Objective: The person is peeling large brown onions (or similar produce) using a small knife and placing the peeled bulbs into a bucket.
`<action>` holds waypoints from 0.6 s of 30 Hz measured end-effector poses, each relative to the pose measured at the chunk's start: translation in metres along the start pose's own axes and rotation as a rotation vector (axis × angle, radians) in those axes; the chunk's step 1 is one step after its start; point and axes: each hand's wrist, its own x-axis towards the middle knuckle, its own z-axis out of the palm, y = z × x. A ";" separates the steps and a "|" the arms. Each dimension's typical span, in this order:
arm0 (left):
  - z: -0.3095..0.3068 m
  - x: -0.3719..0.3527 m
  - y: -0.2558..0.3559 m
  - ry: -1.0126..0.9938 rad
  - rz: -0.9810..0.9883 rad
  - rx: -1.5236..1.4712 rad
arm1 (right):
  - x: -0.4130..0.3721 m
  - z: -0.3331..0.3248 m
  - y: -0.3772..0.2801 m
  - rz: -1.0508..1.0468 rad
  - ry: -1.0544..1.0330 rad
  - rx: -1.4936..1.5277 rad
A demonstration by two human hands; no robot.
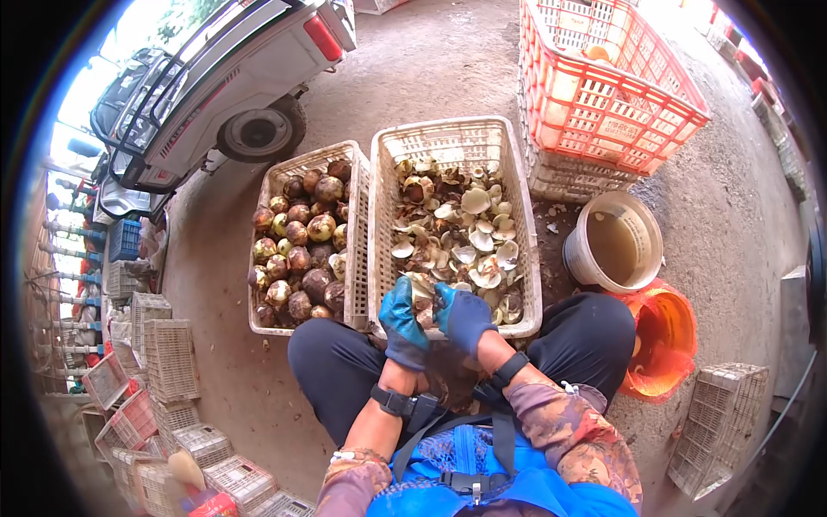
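My left hand, in a blue-green glove, is closed over the near edge of the middle crate. Beside it my right hand, gloved as well, has its fingers bent inward. Something pale and brown shows between the two hands, too small to name, and I cannot make out which hand grips it. Under and beyond them the crate holds many pale, cup-shaped shell pieces and brown scraps. The crate to its left is filled with round brown and cream bulbs.
At the right stand a white bucket of murky liquid, an orange container and stacked red and white crates. A parked vehicle is at the upper left. More crates lie along the left, and one at lower right.
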 end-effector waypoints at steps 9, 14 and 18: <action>-0.010 0.007 0.026 -0.192 -0.571 -0.564 | 0.015 -0.009 0.027 0.131 0.107 0.282; -0.010 0.007 0.038 -0.183 -0.516 -0.632 | 0.008 -0.004 0.021 -0.014 0.100 0.966; -0.016 0.008 0.039 -0.163 -0.481 -0.716 | -0.001 -0.020 0.002 0.014 -0.027 1.309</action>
